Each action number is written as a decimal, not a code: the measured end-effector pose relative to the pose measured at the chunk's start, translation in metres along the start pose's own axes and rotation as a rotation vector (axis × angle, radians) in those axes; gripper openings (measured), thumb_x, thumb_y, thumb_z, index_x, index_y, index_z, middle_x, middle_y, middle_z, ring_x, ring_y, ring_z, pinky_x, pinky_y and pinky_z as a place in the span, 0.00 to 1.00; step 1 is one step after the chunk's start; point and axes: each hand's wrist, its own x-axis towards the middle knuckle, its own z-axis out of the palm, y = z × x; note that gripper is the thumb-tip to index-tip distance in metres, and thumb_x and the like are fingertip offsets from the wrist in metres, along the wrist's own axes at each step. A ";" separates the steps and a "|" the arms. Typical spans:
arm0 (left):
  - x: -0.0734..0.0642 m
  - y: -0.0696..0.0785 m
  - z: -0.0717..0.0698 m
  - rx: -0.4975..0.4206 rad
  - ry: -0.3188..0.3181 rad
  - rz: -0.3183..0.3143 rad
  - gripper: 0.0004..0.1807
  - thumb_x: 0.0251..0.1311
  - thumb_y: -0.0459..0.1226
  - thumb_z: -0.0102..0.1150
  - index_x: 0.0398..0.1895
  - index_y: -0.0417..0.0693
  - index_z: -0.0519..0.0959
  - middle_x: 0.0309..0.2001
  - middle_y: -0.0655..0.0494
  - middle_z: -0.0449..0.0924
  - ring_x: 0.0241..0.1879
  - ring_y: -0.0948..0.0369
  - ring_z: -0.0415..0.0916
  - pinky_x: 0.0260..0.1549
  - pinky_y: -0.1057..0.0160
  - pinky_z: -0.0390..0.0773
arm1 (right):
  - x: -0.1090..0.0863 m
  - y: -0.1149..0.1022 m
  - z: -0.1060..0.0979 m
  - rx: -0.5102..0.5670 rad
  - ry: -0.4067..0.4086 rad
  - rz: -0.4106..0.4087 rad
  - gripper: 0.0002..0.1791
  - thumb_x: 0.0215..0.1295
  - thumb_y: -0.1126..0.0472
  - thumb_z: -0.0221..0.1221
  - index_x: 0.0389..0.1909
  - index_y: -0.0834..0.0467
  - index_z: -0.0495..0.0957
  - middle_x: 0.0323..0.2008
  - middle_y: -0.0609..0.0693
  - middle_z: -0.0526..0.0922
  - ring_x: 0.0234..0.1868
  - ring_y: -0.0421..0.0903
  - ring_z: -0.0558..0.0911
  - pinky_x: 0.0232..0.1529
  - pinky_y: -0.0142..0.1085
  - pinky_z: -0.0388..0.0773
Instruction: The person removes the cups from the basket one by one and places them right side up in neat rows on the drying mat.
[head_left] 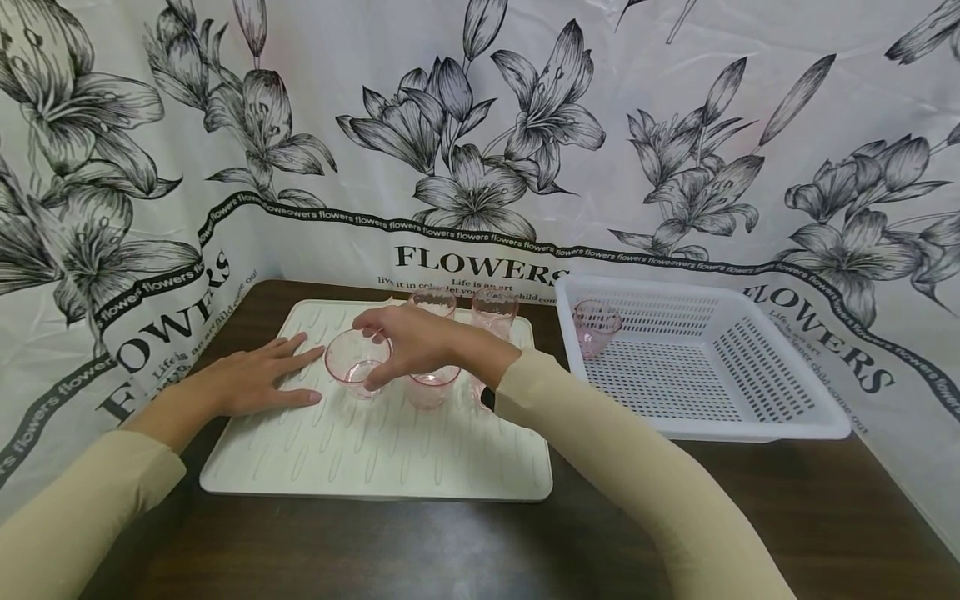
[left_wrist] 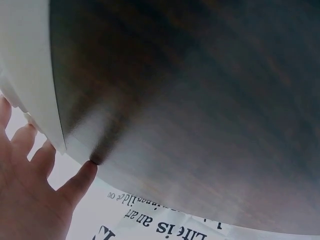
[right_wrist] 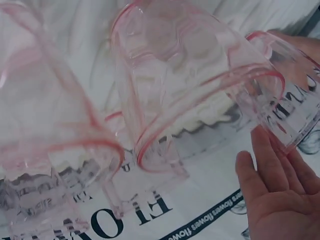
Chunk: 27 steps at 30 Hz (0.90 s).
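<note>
My right hand (head_left: 412, 337) reaches over the pale drying mat (head_left: 330, 467) and holds a clear, pink-rimmed drinking glass (head_left: 336, 375), thumb on the near side and fingers at the far side. This glass is upright at the left end of a group of similar glasses; whether its base touches the mat I cannot tell. One glass (head_left: 431, 396) is just right of it, partly behind the hand. Farther back are another glass (head_left: 432, 298) and a further one (head_left: 495, 310). My left hand (head_left: 251, 379) rests with spread fingers on the mat's left edge, beside the held glass.
To the right stands a white perforated basket (head_left: 780, 429), with one pink glass (head_left: 597, 329) in its left back corner. Both mat and basket lie on a dark wooden table (head_left: 420, 550). A white flower-printed cloth (head_left: 300, 242) hangs behind and along the sides.
</note>
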 end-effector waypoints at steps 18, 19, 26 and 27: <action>-0.001 0.003 -0.003 0.005 0.003 0.010 0.50 0.59 0.74 0.45 0.77 0.54 0.59 0.77 0.38 0.48 0.73 0.32 0.48 0.57 0.24 0.59 | 0.012 0.003 0.014 -0.021 -0.040 0.059 0.43 0.61 0.51 0.70 0.72 0.61 0.63 0.65 0.56 0.75 0.64 0.47 0.76 0.63 0.35 0.70; -0.001 0.003 -0.003 0.003 0.007 0.011 0.51 0.58 0.74 0.45 0.77 0.54 0.59 0.77 0.38 0.48 0.73 0.33 0.48 0.57 0.24 0.59 | 0.012 0.003 0.014 -0.033 -0.040 0.062 0.42 0.61 0.50 0.69 0.72 0.61 0.63 0.66 0.56 0.74 0.64 0.47 0.75 0.63 0.35 0.69; -0.001 0.001 0.000 0.004 0.029 0.021 0.50 0.60 0.73 0.46 0.77 0.53 0.59 0.77 0.39 0.49 0.73 0.33 0.49 0.59 0.26 0.58 | 0.013 0.005 0.014 -0.091 -0.048 0.101 0.43 0.64 0.48 0.67 0.74 0.60 0.60 0.66 0.55 0.75 0.65 0.45 0.75 0.65 0.34 0.68; -0.002 0.001 0.000 0.005 0.030 0.022 0.50 0.60 0.72 0.46 0.77 0.53 0.59 0.77 0.38 0.49 0.73 0.33 0.49 0.59 0.26 0.58 | 0.013 0.005 0.014 -0.092 -0.050 0.106 0.43 0.64 0.48 0.67 0.74 0.60 0.60 0.66 0.55 0.75 0.65 0.45 0.74 0.65 0.35 0.68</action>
